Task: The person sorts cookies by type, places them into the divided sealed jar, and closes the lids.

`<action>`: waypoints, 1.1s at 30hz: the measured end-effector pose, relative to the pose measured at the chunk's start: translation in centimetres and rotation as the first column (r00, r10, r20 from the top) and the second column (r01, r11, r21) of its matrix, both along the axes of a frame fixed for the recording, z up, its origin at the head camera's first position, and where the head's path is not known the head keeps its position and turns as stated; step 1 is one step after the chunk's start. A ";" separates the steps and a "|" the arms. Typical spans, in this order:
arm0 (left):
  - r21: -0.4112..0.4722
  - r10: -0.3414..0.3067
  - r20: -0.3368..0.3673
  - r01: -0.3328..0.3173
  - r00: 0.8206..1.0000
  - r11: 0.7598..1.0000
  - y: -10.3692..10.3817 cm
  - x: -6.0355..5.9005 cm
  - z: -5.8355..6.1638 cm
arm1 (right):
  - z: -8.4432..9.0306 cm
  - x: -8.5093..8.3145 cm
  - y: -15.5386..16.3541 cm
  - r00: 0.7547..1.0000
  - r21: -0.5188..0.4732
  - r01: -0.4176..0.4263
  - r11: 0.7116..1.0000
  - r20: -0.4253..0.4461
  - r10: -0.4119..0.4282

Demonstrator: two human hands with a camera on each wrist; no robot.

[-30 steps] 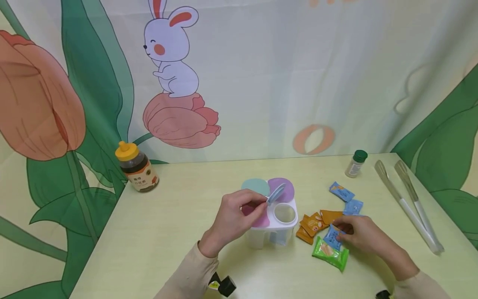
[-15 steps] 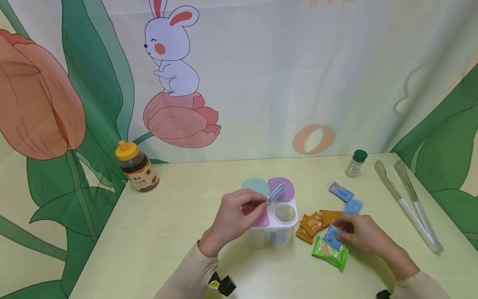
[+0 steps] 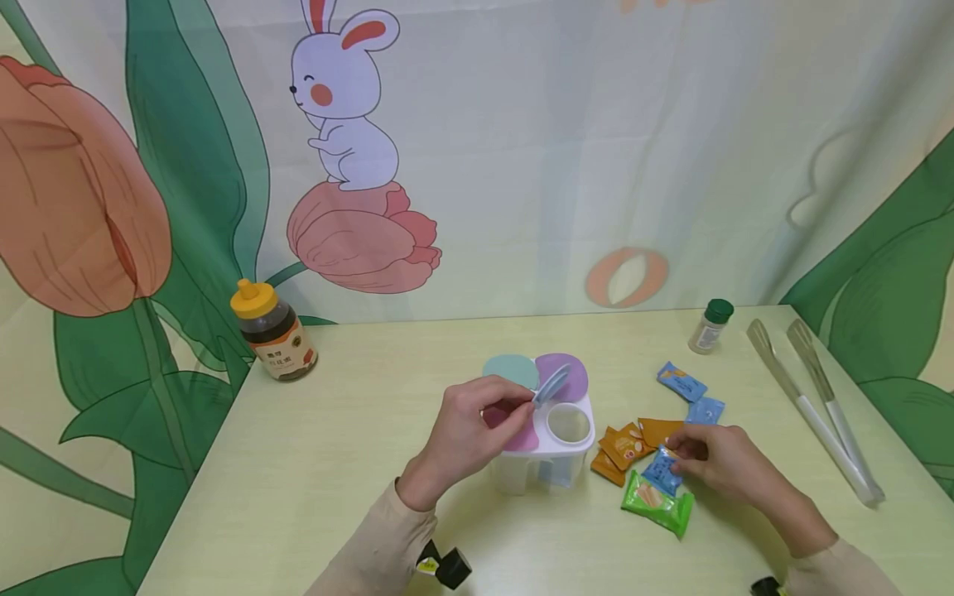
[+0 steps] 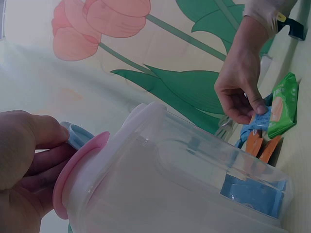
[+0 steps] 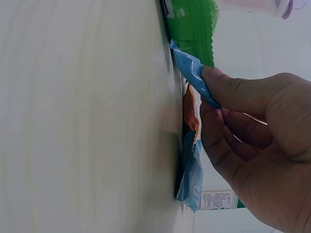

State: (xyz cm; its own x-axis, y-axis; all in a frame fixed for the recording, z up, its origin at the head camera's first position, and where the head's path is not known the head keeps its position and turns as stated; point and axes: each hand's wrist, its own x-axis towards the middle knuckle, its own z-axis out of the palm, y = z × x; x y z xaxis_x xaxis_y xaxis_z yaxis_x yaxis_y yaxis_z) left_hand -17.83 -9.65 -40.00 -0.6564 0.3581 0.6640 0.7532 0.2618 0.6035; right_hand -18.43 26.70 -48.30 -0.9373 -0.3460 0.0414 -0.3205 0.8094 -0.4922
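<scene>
My left hand (image 3: 469, 426) pinches a raised light-blue lid (image 3: 552, 386) on a clear storage box (image 3: 514, 478). Beneath that lid a round opening (image 3: 569, 424) shows in the white top; the teal, purple and pink lids lie flat. A blue packet (image 4: 252, 191) is visible low inside the box through its wall. To the right, my right hand (image 3: 726, 463) pinches one end of a small blue packet (image 5: 192, 70) between thumb and finger. That packet lies against a green packet (image 3: 657, 503) and beside several orange packets (image 3: 624, 447).
Two more blue packets (image 3: 681, 382) lie behind the right hand. A green-capped shaker bottle (image 3: 711, 327) stands at the back, with long tongs (image 3: 820, 414) along the right edge. A yellow-capped honey jar (image 3: 276, 335) is at the back left.
The pinched blue packet and the green packet have shifted very slightly. Both hands keep their grips, and the blue lid stays raised.
</scene>
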 end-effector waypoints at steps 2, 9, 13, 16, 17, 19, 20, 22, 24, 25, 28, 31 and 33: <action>0.001 0.000 0.005 0.000 1.000 1.000 0.0 0.1 0.0 | 0.0 0.0 0.0 1.000 -0.004 0.002 1.000 -0.003 -0.002; -0.007 0.002 0.011 -0.002 1.000 1.000 0.1 0.1 0.1 | 0.1 0.1 0.2 1.000 -0.011 -0.001 1.000 -0.015 0.000; -0.006 0.002 0.007 -0.002 1.000 1.000 0.1 0.1 0.1 | 0.3 0.1 0.2 1.000 -0.006 -0.009 1.000 -0.014 0.009; -0.004 0.001 0.005 -0.001 1.000 1.000 0.1 0.1 0.1 | 0.4 0.0 0.3 1.000 0.003 -0.014 1.000 -0.023 0.014; -0.003 0.001 0.003 -0.001 1.000 1.000 0.1 0.1 0.1 | 0.4 0.0 0.3 1.000 0.004 -0.015 1.000 -0.025 0.015; -0.004 -0.002 0.003 0.002 1.000 1.000 0.1 0.1 0.1 | 0.5 -0.1 0.3 0.999 0.005 -0.014 1.000 -0.034 0.014; -0.004 -0.003 0.004 0.003 1.000 1.000 0.2 0.1 0.1 | 0.6 -0.1 0.3 0.999 0.005 -0.012 1.000 -0.037 0.012; -0.004 -0.007 0.005 0.007 1.000 1.000 0.2 0.0 0.0 | 0.7 0.0 0.3 0.999 0.001 -0.013 1.000 -0.041 0.013; -0.003 -0.008 0.002 0.008 1.000 1.000 0.2 0.0 0.0 | 0.8 0.0 0.2 0.999 -0.003 -0.014 1.000 -0.044 0.014; -0.002 -0.009 0.001 0.009 1.000 1.000 0.2 0.0 0.0 | 0.9 0.0 0.2 0.999 -0.004 -0.016 1.000 -0.046 0.016; 0.002 -0.010 -0.003 0.010 1.000 1.000 0.2 0.0 0.0 | 1.2 0.0 0.1 0.998 -0.010 -0.022 1.000 -0.051 0.021; 0.004 -0.011 -0.007 0.011 1.000 1.000 0.1 0.0 0.0 | 1.4 -0.1 0.0 0.997 -0.023 -0.022 1.000 -0.071 0.021; 0.005 -0.012 -0.014 0.012 1.000 1.000 0.1 0.0 0.0 | 1.6 -0.2 -0.1 0.996 -0.038 -0.020 0.999 -0.087 0.017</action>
State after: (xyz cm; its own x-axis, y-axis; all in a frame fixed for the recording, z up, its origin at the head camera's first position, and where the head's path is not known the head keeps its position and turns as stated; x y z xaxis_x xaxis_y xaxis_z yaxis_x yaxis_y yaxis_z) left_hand -17.82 -9.52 -39.97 -0.6431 0.3625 0.6746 0.7644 0.2498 0.5944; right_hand -18.58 26.55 -46.68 -0.9230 -0.3599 0.1362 -0.3782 0.7836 -0.4928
